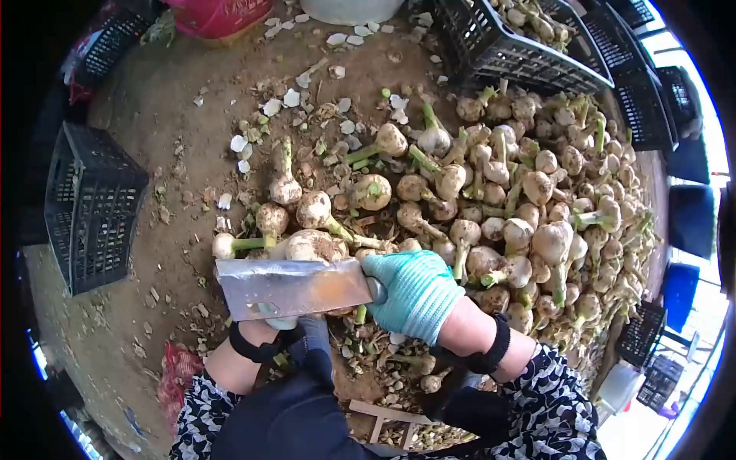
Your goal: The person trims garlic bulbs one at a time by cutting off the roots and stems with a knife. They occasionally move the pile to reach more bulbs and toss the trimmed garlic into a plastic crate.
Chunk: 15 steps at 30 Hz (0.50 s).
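Note:
My right hand [414, 295], in a pale turquoise knitted glove, is closed around the handle of a cleaver [299, 288]. The wide blade points left and has brownish stains. Most of my left hand [280, 320] is hidden beneath the blade; only a bit of light glove and the wrist show, so its fingers cannot be made out. Just beyond the blade's upper edge lies a large garlic bulb [310, 244] with soil on it. Further garlic bulbs with green stems, such as one garlic bulb [285, 189], lie close by on the ground.
A big heap of garlic [537, 199] spreads to the right. Black plastic crates stand at the left [96, 207] and upper right [529, 57]. A pink container [222, 17] and a white bucket [353, 9] sit at the back. Peel scraps litter the dirt. A red net bag [180, 379] lies lower left.

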Motion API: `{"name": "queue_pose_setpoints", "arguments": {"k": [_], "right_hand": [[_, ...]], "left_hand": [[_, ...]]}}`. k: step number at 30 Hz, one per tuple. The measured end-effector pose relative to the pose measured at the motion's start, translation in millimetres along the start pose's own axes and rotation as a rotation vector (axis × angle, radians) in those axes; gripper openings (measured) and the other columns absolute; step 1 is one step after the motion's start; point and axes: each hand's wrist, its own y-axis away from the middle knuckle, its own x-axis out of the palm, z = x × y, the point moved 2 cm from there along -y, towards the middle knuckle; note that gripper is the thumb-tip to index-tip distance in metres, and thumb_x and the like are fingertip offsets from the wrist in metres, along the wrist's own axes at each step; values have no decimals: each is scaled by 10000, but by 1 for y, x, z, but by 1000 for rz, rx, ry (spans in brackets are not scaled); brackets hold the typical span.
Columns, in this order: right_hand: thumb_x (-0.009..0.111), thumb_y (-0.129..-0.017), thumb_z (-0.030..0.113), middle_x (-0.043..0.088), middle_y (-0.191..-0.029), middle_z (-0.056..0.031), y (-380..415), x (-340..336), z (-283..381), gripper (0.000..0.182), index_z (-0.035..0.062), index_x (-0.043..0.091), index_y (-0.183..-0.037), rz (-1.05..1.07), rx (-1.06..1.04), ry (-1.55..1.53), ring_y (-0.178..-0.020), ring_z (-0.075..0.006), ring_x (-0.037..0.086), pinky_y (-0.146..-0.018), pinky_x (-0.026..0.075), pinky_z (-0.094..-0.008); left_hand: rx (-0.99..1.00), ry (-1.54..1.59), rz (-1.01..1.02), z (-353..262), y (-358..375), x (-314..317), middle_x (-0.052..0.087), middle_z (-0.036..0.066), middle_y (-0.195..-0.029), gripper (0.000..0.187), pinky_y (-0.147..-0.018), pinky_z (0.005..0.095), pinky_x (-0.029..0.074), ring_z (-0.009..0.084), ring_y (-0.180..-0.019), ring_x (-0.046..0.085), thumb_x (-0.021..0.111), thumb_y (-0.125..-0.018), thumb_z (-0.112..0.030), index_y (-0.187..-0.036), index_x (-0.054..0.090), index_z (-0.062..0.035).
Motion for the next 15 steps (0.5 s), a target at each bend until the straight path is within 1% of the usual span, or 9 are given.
{"name": "queue_pose_setpoints", "arguments": {"k": [3,5,7,9,11,12,13,14,15], "right_hand": [[569,-755,165,620,-701,-160,2,5,0,118,62,592,-807,29,-74,1,-686,-364,620,-634,493,-447],[597,-728,139,606,-670,-151,1,10,-7,89,76,589,-790,-69,-101,-25,-647,-356,610,-595,493,-416],[661,-707,134,595,-639,-137,-3,17,-25,124,88,613,-812,-235,-110,-42,-599,-313,615,-553,499,-363],[692,-749,188,615,-656,-86,-8,32,-76,160,72,632,-842,-242,226,-65,-579,-233,602,-549,482,-317],[713,-768,187,599,-647,0,-5,24,-96,170,47,621,-799,-234,380,-235,-572,-125,536,-548,448,-264],[722,-765,181,570,-635,32,2,28,-92,181,38,612,-778,-227,392,-395,-576,-73,490,-548,432,-248],[725,-762,183,526,-622,42,4,30,-84,196,33,599,-770,-221,336,-569,-601,-40,427,-546,413,-234],[731,-751,200,593,-643,-14,5,23,-71,237,10,635,-854,-238,350,-527,-580,-92,509,-585,468,-265],[719,-761,188,588,-638,-17,5,21,-56,206,14,625,-821,-271,366,-684,-580,-95,511,-586,467,-262]], "left_hand": [[-224,759,-218,20,18,-21,475,137,-1279,588,-990,445,409,309,-1139,495,386,-943,-474,-1356,337,-59],[-220,758,-61,-7,22,-4,493,122,-1252,665,-985,407,411,268,-1123,508,493,-882,-471,-1361,320,-43],[-98,216,142,-35,12,11,549,101,-1116,675,-889,355,458,239,-1015,555,662,-746,-349,-1275,396,-27],[55,-36,209,-63,5,27,605,80,-981,716,-792,303,506,210,-907,601,831,-609,-227,-1190,473,-10],[237,-138,378,-85,-10,37,604,98,-966,534,-759,312,522,221,-903,602,769,-669,-159,-1128,529,-31],[314,-91,232,-86,-11,47,599,105,-977,421,-756,327,527,231,-912,600,724,-713,-132,-1089,556,-49],[557,-415,292,-73,-15,33,594,111,-991,379,-751,333,535,236,-901,606,691,-729,-102,-1080,555,-61],[829,-703,284,-59,-19,19,588,117,-1006,343,-745,338,543,241,-889,611,659,-744,-73,-1072,555,-73],[439,-302,16,-54,-26,15,572,93,-1001,340,-662,304,507,199,-780,596,633,-776,-220,-1058,529,-62]]}}
